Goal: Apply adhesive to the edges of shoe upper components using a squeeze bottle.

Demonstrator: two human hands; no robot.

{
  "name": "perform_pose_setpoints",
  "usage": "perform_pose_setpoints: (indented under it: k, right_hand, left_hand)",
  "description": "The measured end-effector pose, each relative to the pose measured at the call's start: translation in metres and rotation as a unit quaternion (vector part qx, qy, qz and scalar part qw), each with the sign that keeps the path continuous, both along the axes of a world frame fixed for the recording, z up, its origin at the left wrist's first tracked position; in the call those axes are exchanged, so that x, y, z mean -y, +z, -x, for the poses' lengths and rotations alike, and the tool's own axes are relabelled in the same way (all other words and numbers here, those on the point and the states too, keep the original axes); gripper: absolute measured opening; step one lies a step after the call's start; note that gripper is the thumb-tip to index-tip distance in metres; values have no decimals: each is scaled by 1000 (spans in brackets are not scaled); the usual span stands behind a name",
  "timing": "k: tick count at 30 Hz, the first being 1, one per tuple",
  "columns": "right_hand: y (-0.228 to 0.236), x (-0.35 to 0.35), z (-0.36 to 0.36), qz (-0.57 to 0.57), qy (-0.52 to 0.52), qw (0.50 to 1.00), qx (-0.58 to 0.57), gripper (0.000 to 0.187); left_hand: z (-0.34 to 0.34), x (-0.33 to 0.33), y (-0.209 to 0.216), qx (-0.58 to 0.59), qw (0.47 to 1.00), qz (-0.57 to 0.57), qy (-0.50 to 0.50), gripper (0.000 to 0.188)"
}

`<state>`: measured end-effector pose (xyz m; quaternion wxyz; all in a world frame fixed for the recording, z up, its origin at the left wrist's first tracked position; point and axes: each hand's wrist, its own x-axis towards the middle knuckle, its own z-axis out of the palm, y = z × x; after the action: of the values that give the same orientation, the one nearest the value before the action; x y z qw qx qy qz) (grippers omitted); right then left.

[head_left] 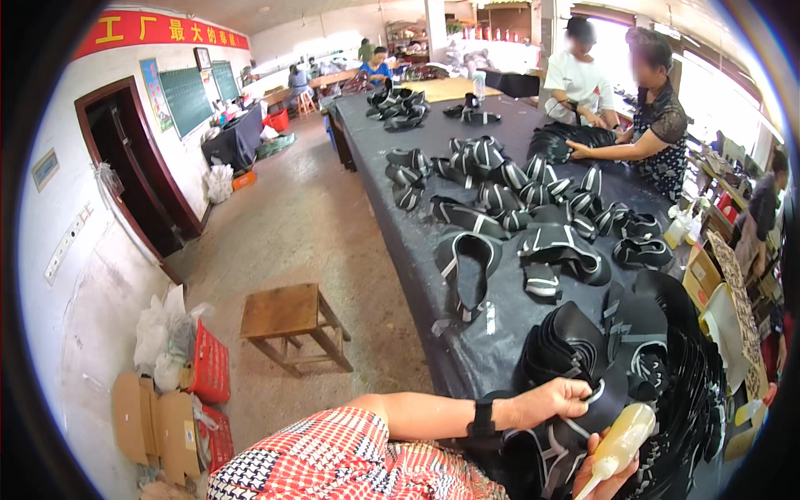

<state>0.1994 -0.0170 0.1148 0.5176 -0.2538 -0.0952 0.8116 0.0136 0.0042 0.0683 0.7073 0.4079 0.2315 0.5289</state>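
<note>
"What is the left hand (pixel 542 406) up to?"

"Its thumb and forefinger are pinched together, gripping the edge of a black piece (pixel 608 402) with white trim. (A dark band (pixel 481 418) circles that wrist.)"

"And the right hand (pixel 618 478)?"

"Those fingers are wrapped around a squeeze bottle (pixel 630 432) of pale yellow liquid. It is tilted, with its nozzle (pixel 597 475) aimed down toward the lower left."

"Does the bottle touch the piece?"

"I can't tell; they are close together, the bottle nearer the wearer."

"So where is the piece?"

"At the near end of the long dark table (pixel 500 358), just beside a fanned stack of black parts (pixel 560 343). A bigger heap (pixel 696 392) lies to the right."

"And farther along?"

"White-trimmed black shoe uppers (pixel 558 247) are spread over the tabletop. Beyond them, two co-workers have their hands at a black bundle (pixel 562 143). A wooden stool (pixel 283 310) stands on the floor, left of the table."
</note>
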Motion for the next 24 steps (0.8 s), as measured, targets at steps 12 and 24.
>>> perform_pose_setpoints:
  k: [12, 24]
  right_hand:
    - [-52, -52, -6, -73, 120, 982, -125, 66]
    - [-71, -45, -32, -121, 52, 988, 75, 64]
  left_hand:
    - [0, -45, -15, -53, 991, -17, 122, 10]
    - [1, -71, 1, -260, 959, -93, 63, 10]
